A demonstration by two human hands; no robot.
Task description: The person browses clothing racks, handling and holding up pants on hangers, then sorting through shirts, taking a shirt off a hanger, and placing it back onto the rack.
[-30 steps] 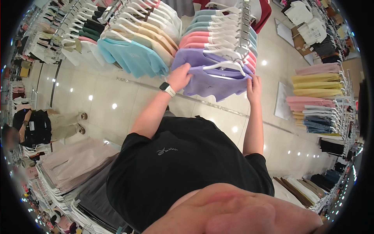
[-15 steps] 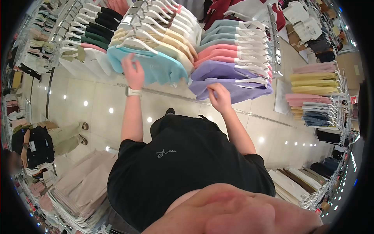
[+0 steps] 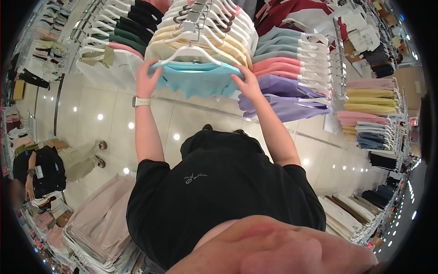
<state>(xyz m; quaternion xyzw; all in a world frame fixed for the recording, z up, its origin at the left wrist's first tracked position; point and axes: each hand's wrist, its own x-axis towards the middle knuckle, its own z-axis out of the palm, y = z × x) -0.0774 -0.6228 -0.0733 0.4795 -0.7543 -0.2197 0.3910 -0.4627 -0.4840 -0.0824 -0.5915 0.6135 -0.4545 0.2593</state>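
A light blue T-shirt (image 3: 196, 82) hangs on a white hanger (image 3: 194, 55) at the front of a metal rack arm. At its left shoulder end, my left hand (image 3: 148, 83) grips the fabric, thumb in front. My right hand (image 3: 247, 85) holds the opposite shoulder, its thumb on the near side and the other fingers partly hidden. Cream and yellow tops (image 3: 169, 40) hang close behind the blue one. To the right of my right hand are purple tops (image 3: 292, 107) on white hangers, with pink tops (image 3: 278, 67) behind them.
Black tops (image 3: 141, 20) and white tops (image 3: 107, 66) hang on the rack to the left. A person (image 3: 39, 171) stands at the far left. Folded beige trousers (image 3: 98, 214) lie at lower left. More clothes racks (image 3: 369, 96) line the right side, above a shiny tiled floor (image 3: 123, 146).
My right hand has left the purple top and moved left to the blue T-shirt's shoulder. My left hand has shifted to its other shoulder. The shirt now faces me more squarely.
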